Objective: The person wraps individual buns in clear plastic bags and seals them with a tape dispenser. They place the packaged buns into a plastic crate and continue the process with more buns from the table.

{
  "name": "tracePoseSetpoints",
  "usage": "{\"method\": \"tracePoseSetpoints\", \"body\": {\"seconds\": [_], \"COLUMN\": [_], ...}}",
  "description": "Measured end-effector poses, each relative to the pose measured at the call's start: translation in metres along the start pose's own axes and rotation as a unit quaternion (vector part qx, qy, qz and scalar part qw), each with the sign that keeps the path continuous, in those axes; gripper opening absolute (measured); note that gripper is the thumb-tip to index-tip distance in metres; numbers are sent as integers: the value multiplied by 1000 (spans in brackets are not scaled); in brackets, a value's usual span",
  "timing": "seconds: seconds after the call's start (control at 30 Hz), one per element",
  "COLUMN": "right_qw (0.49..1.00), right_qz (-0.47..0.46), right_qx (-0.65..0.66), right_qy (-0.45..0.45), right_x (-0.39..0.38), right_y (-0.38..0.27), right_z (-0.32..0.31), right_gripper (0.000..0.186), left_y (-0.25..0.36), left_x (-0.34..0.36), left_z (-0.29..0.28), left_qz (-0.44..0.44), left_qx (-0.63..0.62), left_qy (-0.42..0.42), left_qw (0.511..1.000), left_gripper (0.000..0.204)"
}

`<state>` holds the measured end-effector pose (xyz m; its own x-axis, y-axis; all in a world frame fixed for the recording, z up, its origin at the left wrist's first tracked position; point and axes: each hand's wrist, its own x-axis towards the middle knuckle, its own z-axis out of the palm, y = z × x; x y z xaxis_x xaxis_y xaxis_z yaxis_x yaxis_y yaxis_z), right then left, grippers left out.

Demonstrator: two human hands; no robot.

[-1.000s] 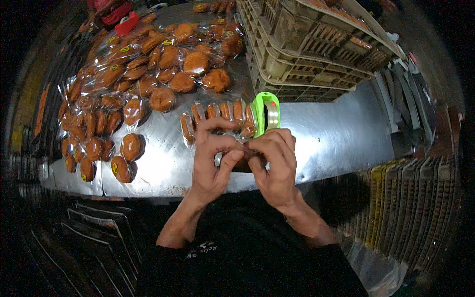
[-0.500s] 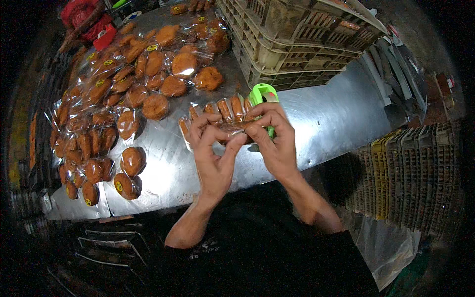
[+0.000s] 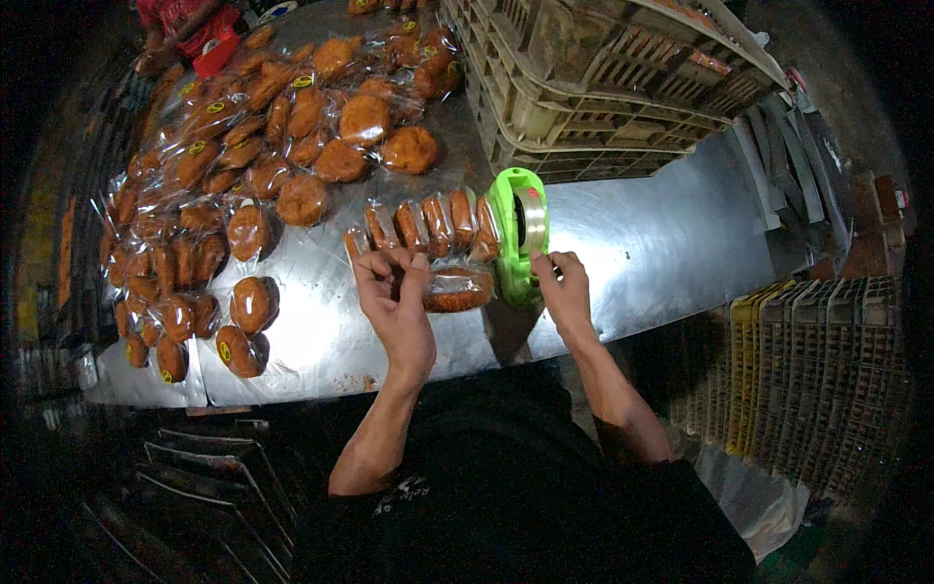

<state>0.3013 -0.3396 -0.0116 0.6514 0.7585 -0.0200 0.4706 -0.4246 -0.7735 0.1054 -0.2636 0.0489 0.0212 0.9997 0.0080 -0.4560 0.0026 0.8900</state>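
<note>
1. At the near edge of the metal table (image 3: pixel 632 229), both hands are raised and apart from each other, left and right of one wrapped brown bun (image 3: pixel 459 290).
2. Left hand (image 3: pixel 397 310): thumb and fingers are pinched on the left end of this bun's clear wrapper. The bun lies crosswise, pointing to the right; whether the table bears any of its weight cannot be told.
3. Right hand (image 3: pixel 567 297): thumb and forefinger are drawn close together, just beside the right side of the green tape dispenser (image 3: pixel 505 219). Whether they grip the tape cannot be told.
4. The dispenser stands lengthwise between the hands, with a roll of clear tape (image 3: pixel 534 209) seated in it.
5. Beyond the wrapped bun, a row of wrapped buns (image 3: pixel 437 222) stands on edge, side by side, its right end next to the dispenser.
6. To the left, a heap of wrapped buns (image 3: pixel 269 176) covers much of the table; several bear yellow stickers.
7. Beyond the dispenser, stacked crates (image 3: pixel 584 131) stand on the table.
8. At lower right, a row of yellow and grey crates (image 3: pixel 808 370) is noted.
9. At upper left, a person in red (image 3: pixel 190 19) is partly visible.
</note>
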Motion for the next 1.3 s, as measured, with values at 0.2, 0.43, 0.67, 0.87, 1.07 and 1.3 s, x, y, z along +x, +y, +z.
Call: {"method": "tracePoseSetpoints", "body": {"seconds": [0.2, 0.43, 0.67, 0.87, 1.07, 1.3], "right_qw": [990, 956, 966, 854, 904, 955], "right_qz": [-95, 110, -210, 82, -39, -274], "right_qx": [70, 245, 146, 303, 296, -1], "right_qy": [71, -118, -42, -415, -307, -116], "right_x": [-13, -75, -80, -56, -48, 74], "right_y": [-3, -33, -106, -131, -153, -159], "right_z": [-5, 10, 34, 23, 75, 112], "right_gripper": [32, 34, 20, 43, 42, 33], "left_y": [-13, -43, -10, 29, 44, 15], "left_x": [-4, -6, -22, -8, 15, 62], "left_z": [-13, -29, -30, -51, -95, -122], "left_qz": [-2, -40, 8, 86, -200, -120], "left_qx": [50, 47, 65, 33, -215, 224], "left_qy": [-42, -80, -50, -131, -24, -3], "left_qw": [998, 995, 997, 987, 956, 967], "left_gripper": [32, 32, 32, 31, 58, 67]}}
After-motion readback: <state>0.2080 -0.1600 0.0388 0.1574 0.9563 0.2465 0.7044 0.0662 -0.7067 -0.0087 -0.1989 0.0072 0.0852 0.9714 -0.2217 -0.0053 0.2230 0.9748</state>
